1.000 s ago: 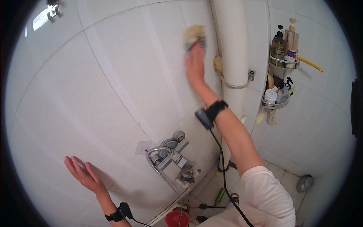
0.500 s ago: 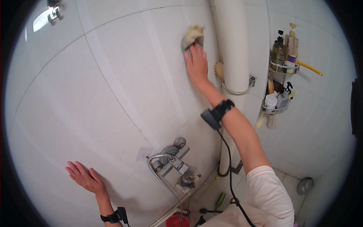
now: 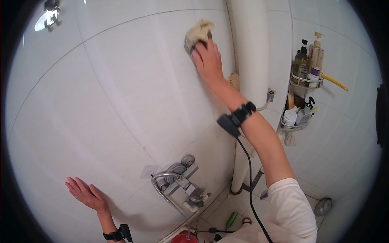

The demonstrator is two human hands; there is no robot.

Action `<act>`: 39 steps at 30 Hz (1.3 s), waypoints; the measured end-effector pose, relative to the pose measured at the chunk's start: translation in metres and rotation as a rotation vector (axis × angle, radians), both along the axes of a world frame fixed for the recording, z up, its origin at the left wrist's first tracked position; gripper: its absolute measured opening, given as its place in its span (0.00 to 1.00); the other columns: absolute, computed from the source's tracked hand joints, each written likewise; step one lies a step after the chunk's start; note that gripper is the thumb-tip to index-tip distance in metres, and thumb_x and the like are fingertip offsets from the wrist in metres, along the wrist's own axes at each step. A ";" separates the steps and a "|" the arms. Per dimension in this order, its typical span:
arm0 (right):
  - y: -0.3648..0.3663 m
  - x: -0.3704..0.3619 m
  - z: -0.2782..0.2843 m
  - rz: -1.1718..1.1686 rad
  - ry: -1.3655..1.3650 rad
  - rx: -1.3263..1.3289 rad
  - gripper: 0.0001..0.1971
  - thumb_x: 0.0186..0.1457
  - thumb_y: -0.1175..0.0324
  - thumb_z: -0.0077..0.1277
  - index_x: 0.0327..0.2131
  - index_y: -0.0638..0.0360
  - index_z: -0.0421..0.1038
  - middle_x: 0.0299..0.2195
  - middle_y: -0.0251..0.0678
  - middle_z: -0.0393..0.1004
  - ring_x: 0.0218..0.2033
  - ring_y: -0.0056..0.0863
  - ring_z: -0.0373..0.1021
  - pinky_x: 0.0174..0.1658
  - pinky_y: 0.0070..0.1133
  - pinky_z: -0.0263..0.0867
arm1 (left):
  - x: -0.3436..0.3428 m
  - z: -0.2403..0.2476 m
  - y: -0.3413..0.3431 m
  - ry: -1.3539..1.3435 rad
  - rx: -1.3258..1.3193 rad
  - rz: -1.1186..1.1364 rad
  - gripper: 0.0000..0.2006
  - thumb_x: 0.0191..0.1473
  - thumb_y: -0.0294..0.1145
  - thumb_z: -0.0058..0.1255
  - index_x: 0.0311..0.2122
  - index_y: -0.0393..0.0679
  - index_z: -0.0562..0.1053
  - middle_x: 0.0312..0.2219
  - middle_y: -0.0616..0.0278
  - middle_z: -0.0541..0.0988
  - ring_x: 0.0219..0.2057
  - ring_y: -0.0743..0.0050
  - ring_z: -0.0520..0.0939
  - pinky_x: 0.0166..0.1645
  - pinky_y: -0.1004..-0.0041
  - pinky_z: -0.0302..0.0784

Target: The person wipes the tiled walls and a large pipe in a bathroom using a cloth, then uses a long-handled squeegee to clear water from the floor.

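1. The right hand [image 3: 210, 65] had hold of a cloth [image 3: 199, 32], its fingers bent and slightly apart, their tips partly hidden in the folds.
2. The cloth, cream above and mottled grey below, lay bunched at and beyond those fingertips, against the white tiled wall [image 3: 133, 81].
3. The left hand [image 3: 86, 196] was well below and to the left of the right fingers; its own fingers were extended, the thumb out to the side, and it held nothing. Whether its palm touched the wall, I could not tell.
4. Just to the right of the right fingers ran a thick white pipe [image 3: 251, 48], with a pale bristled brush [image 3: 234, 81] beside it, lower than the fingers.
5. Well below the right fingers, and to the right of the left ones, were a grey mixer tap [image 3: 188, 184] and its curved metal hose [image 3: 160, 193]; a red bucket [image 3: 184, 239] stood lower still.
6. Farther right of the right fingers, past the pipe, a wire rack [image 3: 306, 84] carried pump bottles [image 3: 315, 60].
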State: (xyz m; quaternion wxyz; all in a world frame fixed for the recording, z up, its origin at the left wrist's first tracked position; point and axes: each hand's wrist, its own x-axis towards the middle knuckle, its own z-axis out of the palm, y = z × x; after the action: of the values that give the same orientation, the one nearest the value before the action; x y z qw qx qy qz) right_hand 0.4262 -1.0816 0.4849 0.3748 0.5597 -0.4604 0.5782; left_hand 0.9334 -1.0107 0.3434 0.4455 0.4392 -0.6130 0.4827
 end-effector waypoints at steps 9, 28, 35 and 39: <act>0.018 -0.006 -0.084 0.039 0.030 0.251 0.10 0.49 0.69 0.49 0.35 0.62 0.69 0.40 0.45 0.63 0.45 0.44 0.59 0.45 0.34 0.57 | -0.003 0.002 -0.002 0.005 -0.010 0.026 0.23 0.60 0.33 0.32 0.59 0.38 0.57 0.60 0.50 0.55 0.62 0.49 0.52 0.63 0.56 0.41; -0.037 -0.002 0.144 0.121 0.253 -0.309 0.18 0.50 0.66 0.47 0.43 0.67 0.64 0.47 0.51 0.64 0.51 0.48 0.58 0.53 0.35 0.56 | -0.001 -0.002 -0.006 -0.006 -0.026 0.046 0.23 0.60 0.36 0.32 0.58 0.37 0.57 0.60 0.48 0.55 0.62 0.46 0.52 0.63 0.54 0.42; -0.030 0.018 0.060 0.218 0.278 -0.241 0.20 0.51 0.65 0.47 0.45 0.69 0.63 0.50 0.54 0.60 0.54 0.51 0.55 0.57 0.37 0.51 | 0.007 -0.005 -0.001 0.001 0.003 0.059 0.23 0.60 0.37 0.31 0.58 0.37 0.57 0.60 0.48 0.55 0.62 0.45 0.52 0.63 0.54 0.42; -0.023 0.018 0.068 0.182 0.262 -0.141 0.20 0.51 0.64 0.48 0.45 0.68 0.62 0.47 0.53 0.62 0.51 0.50 0.57 0.55 0.38 0.52 | 0.008 -0.007 -0.002 0.001 0.020 0.056 0.23 0.60 0.37 0.32 0.58 0.36 0.58 0.60 0.48 0.55 0.62 0.45 0.52 0.63 0.54 0.42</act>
State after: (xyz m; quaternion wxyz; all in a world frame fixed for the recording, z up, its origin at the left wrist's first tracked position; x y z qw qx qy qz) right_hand 0.4445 -1.1049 0.5533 0.4161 0.6419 -0.3131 0.5628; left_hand 0.9414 -1.0126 0.3368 0.4278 0.4608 -0.6049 0.4886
